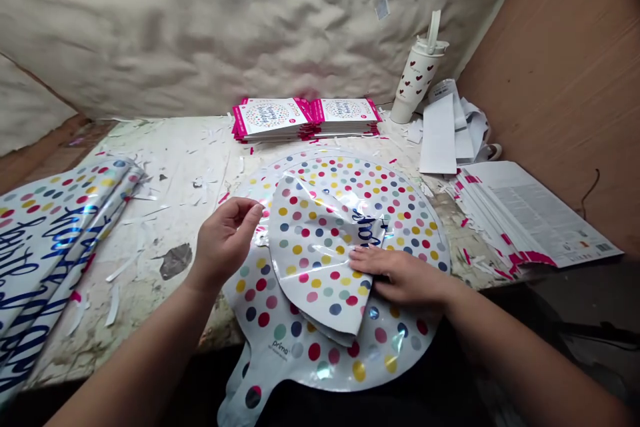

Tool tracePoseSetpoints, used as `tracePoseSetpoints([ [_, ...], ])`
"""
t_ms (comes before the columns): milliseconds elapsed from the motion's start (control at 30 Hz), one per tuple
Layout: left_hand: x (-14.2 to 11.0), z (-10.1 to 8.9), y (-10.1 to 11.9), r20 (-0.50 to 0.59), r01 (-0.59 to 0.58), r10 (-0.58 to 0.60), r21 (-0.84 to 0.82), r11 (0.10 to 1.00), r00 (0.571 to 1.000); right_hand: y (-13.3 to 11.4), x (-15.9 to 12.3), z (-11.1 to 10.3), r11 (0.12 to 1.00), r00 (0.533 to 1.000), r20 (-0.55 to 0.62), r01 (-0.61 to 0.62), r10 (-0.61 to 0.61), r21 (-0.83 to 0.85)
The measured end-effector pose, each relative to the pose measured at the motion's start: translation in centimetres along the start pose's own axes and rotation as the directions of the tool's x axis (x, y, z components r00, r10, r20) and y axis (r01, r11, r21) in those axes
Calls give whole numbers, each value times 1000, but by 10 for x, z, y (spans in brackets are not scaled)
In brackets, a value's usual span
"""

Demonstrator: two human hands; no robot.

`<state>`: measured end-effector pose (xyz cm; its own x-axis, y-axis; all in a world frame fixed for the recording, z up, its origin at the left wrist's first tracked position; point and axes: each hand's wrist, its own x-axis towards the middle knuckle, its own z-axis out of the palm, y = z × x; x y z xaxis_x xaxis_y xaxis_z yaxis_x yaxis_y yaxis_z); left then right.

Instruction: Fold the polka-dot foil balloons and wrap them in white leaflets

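Observation:
A flat foil balloon (315,253) with coloured dots and dark blue lettering lies folded in front of me, its cut of folded layers facing me. It rests on several unfolded dotted foil balloons (420,220), whose tails hang over the table's front edge. My right hand (400,273) lies flat on the folded balloon's right side, fingers stretched out. Just off its left edge, my left hand (230,233) is closed, thumb against curled fingers. Whatever it may pinch is too small to make out.
More dotted foil balloons (55,233) lie at the left. Two stacks of pink-edged printed packets (280,115) stand at the back. A white tumbler (419,77), white paper strips (439,137) and a fanned pile of printed cards (540,213) are at the right. Paper scraps litter the table (170,140).

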<state>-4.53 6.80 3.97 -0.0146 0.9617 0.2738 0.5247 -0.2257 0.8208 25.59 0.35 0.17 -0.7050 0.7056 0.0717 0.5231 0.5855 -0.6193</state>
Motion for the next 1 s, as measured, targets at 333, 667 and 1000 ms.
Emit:
tracePoseSetpoints([
  [333, -44, -15, 62, 448, -383, 470, -276, 882, 760, 3, 10, -19, 933, 980, 165, -159, 110, 324],
  [667, -43, -3, 108, 513, -552, 632, -323, 769, 580, 12, 7, -8, 646, 919, -73, -215, 388, 733],
  [1000, -49, 55, 47, 787, -699, 395, 63, 712, 473, 9, 12, 0, 707, 862, -251, -160, 440, 689],
])
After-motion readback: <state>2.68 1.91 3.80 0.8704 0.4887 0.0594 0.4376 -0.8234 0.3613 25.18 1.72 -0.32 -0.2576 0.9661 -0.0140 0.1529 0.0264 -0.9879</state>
